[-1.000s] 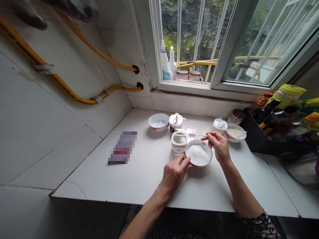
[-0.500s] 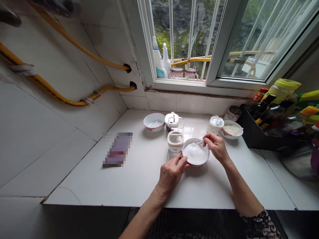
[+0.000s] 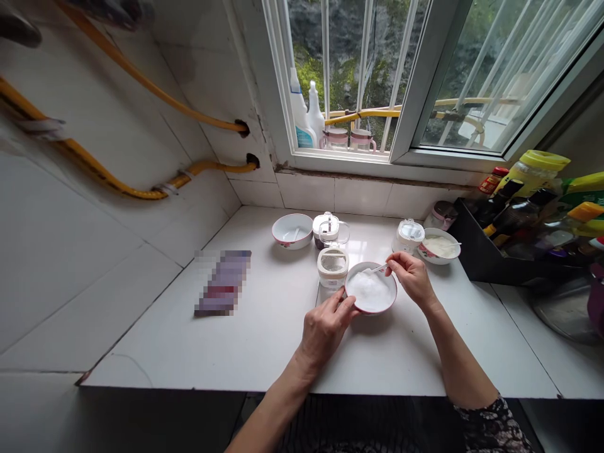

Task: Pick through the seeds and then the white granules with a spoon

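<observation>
A bowl [image 3: 371, 312] with a reddish rim holds white grains [image 3: 370, 290] and tilts a little toward me. My left hand [image 3: 328, 324] grips its near left rim, thumb and fingers closed on it. Between the thumb and fingers of my right hand [image 3: 411, 278] is the handle of a small white spoon [image 3: 379, 268]; its head rests in the grains. Just left of the bowl stands a square jar [image 3: 333, 269] with a cream-rimmed clear lid. Behind that is a white-lidded jar [image 3: 325, 228] with dark contents.
A bowl [image 3: 285, 239] with a small spoon stands at the back left. To the right are a clear-lidded jar [image 3: 409, 238], a bowl of pale powder [image 3: 440, 244] and a black bin of bottles [image 3: 486, 261]. A blurred purple item [image 3: 224, 283] lies on the left of the counter [image 3: 264, 352].
Almost nothing differs. Both hands, the bowl and the spoon keep their places, with only a tiny shift of the whole view.
</observation>
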Motion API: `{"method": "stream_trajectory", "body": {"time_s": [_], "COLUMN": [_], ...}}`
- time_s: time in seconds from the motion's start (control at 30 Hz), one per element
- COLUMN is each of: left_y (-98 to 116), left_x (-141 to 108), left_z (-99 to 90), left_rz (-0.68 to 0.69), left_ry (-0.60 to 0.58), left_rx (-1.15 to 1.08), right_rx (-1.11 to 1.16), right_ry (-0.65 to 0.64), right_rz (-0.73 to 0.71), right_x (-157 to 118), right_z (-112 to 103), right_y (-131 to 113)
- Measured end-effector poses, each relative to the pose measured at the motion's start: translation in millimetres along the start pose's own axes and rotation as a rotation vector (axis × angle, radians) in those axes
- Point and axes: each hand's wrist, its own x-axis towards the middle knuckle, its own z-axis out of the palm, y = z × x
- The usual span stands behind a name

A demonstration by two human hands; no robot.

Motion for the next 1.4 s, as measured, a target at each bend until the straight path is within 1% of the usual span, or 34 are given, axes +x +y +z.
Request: {"method": "stream_trajectory", "body": {"time_s": [0.07,0.1,0.23,0.33,0.6,0.87,1.03,1.1,1.2,1.3,1.4], "left_y": [-0.2,-0.3,-0.2,0.0,0.1,0.9,1.5,1.8,1.9,2.0,2.0], "left_x": [-0.3,-0.3,-0.2,0.2,1.1,2.3,2.1,2.2,2.7,2.9,2.5], "left_z": [0.3,0.4,-0.2,-0.9,-0.5,-1.4,-0.7,-0.3,0.2,0.9,2.0], "left_rz": [-0.005,-0.006,-0.007,-0.007,0.005,0.002,-0.009,-0.008,-0.008,-0.015,-0.018], "left_ry": [-0.004,-0.003,0.007,0.001,0.029,0.031,0.031,0.029,0.035,0.042,0.055], "left_rx": [0.000,0.000,0.001,-0.008,0.001,0.001,0.000,0.004,0.005,-0.005,-0.013], "right_rx": [0.004,0.020,0.116,0.187,0.207,0.384,0.443,0.450,0.420,0.331,0.223], "right_ry": [-0.024,-0.017,0.050,0.072,0.085,0.018,-0.003,0.001,0.012,0.018,0.021], "right_rz": [0.007,0.021,0.107,0.161,0.201,0.313,0.356,0.344,0.279,0.167,-0.001], "right_x": [-1.0,-0.8,2.4,4.4,4.7,7.9,11.4,12.5,12.2,7.8,0.7], "right_z": [2.0,2.0,-2.4,-5.0,-2.2,-3.5,-4.1,-1.3,9.3,25.4,40.1], "right_y": [-0.1,0.2,1.1,1.1,3.3,10.2,10.1,6.4,-2.8,-13.4,-19.4]}}
